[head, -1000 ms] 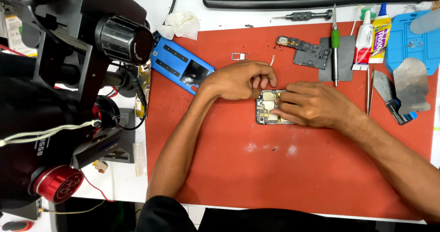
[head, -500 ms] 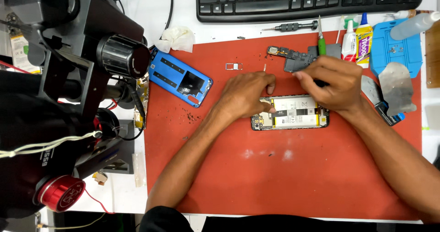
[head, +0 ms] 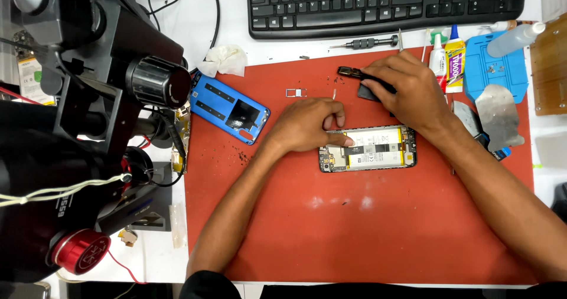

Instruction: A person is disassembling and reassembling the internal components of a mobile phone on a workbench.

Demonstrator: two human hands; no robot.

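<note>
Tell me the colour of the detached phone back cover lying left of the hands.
Blue back cover, seen in the head view.

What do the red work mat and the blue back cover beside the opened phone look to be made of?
Red mat: looks like matte rubber or silicone, dull with scuffs and no glare. Blue back cover: probably glossy plastic, a smooth moulded shell, though glass can't be ruled out.

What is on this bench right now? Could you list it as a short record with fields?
Left hand: forefinger pressing on the left end of the opened phone
Right hand: on a small dark phone part above the phone
Phone: back off, insides showing, lying flat on the red mat
Blue back cover: on the mat's left edge
Microscope: far left
Keyboard: top
Glue tubes: upper right
</note>
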